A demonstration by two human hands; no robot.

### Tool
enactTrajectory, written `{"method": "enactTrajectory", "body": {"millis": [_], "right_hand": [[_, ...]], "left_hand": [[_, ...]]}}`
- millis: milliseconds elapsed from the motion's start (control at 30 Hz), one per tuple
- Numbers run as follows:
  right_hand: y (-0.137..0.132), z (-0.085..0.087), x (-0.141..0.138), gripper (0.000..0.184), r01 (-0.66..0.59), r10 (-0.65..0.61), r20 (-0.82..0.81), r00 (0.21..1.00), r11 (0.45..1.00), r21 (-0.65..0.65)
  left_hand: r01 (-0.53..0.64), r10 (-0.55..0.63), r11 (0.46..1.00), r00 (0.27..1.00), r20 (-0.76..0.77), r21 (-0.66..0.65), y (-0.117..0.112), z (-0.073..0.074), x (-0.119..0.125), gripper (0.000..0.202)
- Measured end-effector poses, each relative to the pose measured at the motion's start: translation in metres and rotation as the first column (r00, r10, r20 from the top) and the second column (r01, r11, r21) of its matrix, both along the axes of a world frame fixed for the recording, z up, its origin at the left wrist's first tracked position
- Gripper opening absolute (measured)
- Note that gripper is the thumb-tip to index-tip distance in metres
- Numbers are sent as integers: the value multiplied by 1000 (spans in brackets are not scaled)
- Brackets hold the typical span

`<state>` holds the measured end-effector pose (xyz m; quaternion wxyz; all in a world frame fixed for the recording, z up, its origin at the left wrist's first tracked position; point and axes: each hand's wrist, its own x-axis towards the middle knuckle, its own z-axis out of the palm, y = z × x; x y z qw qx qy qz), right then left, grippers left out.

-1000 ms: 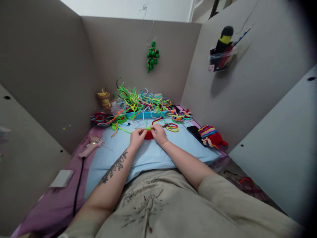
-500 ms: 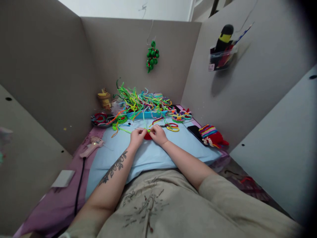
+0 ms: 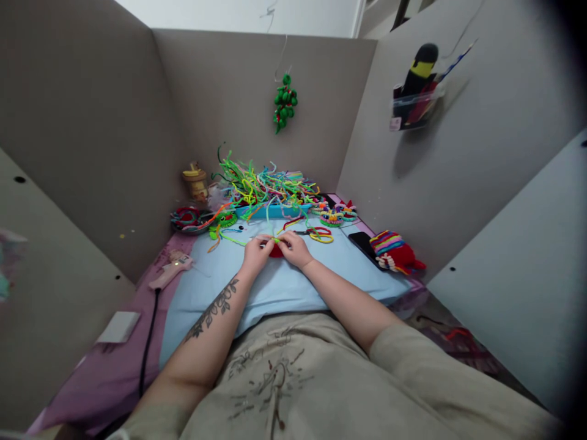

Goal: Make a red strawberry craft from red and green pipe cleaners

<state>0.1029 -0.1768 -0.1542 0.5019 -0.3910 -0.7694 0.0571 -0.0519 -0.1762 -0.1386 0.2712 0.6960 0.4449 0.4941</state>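
Observation:
My left hand [image 3: 257, 252] and my right hand [image 3: 293, 249] meet over the blue cloth [image 3: 220, 293], fingers pinched close together. Between the fingertips is a piece of bright green pipe cleaner [image 3: 276, 240], and a red fuzzy piece [image 3: 276, 250] shows just below it. My fingers partly hide both. A long green strand [image 3: 233, 241] sticks out to the left of my left hand. Just beyond my right hand lie scissors [image 3: 321, 234] with red and yellow handles.
Behind the hands, a blue tray [image 3: 270, 212] overflows with colourful pipe cleaners [image 3: 261, 183]. A pink glue gun [image 3: 172, 272] rests at left, near a white box [image 3: 119, 327]. At right are a black phone [image 3: 364, 247] and a red striped craft piece [image 3: 394, 250]. Grey panels surround the table.
The whole view has shifted slightly. My fingertips have drawn a little closer together over the green and red pieces; otherwise little differs.

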Motion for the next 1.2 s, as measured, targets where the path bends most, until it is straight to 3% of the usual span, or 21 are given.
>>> {"method": "enactTrajectory", "body": {"millis": [333,533,900,1200], "right_hand": [[5,-5,3,13,54,-54,3,999,999,-1],[5,-6,2,13,44,-45,31,999,999,5],[5,-5,2,11,106,-106,-10,994,994,18],[8,-7,2,8,139,-139,-17,990,990,11]], "left_hand": [[53,-53,999,985,162,7,6,-7,-1,12],[32,-35,999,995,97,33,10,-11,-1,7],[-14,17,999,998,-57,50,2,-2,0,15],[-24,25,999,999,-43,24,1,-1,0,17]]}}
